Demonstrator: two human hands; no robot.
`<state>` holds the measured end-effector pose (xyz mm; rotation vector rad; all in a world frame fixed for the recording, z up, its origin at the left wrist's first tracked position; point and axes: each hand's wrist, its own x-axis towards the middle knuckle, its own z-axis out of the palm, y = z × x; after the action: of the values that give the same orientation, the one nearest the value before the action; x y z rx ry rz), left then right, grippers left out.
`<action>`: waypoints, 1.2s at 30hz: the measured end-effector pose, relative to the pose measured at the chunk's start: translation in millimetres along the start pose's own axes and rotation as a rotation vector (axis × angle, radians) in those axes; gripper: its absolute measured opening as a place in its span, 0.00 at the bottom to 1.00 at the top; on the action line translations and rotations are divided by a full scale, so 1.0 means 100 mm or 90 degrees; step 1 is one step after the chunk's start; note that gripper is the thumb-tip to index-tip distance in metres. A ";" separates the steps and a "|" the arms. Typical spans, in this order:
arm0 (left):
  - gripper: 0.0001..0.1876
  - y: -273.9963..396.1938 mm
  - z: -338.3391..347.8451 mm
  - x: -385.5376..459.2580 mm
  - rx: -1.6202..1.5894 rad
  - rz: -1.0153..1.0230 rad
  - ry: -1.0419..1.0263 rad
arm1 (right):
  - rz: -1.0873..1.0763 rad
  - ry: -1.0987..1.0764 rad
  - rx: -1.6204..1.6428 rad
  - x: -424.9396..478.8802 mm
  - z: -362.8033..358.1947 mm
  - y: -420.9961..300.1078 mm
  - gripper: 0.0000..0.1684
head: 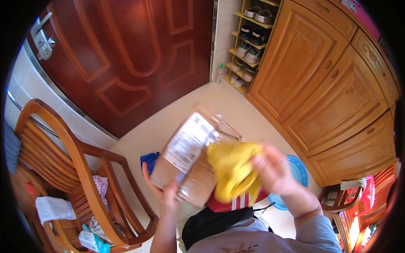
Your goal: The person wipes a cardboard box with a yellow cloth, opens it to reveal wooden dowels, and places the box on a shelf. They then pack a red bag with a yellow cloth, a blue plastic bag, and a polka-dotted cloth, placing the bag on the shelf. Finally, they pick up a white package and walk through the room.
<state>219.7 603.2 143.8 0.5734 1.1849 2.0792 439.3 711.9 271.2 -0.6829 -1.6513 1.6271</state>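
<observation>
A brown cardboard box point(202, 186) with clear tape and a white printed label is tilted in front of me. My left hand point(164, 193) grips its lower left corner, thumb on the top face. In my right hand point(275, 169) a crumpled yellow cloth point(234, 170) is bunched up, blurred, and overlaps the right side of the box. Whether the cloth touches the box I cannot tell. Below the cloth, a red fabric item point(218, 202) with white stripes lies against my lap, partly hidden.
A wooden armchair point(76, 151) holding cloths stands left. Ahead is a dark red door point(136, 47); a shoe rack point(253, 41) and wooden cabinet point(316, 72) stand right. A blue basin point(299, 170), a blue item point(148, 163) and a green-capped bottle point(220, 74) are on the floor.
</observation>
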 end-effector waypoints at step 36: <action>0.27 0.47 2.62 4.11 -0.265 -0.203 -0.200 | 0.628 -0.049 -0.126 1.38 -2.20 0.67 0.19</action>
<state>95.0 1037.6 332.6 0.4548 0.5951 1.8075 520.6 960.7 211.4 -1.7473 -1.6300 2.1477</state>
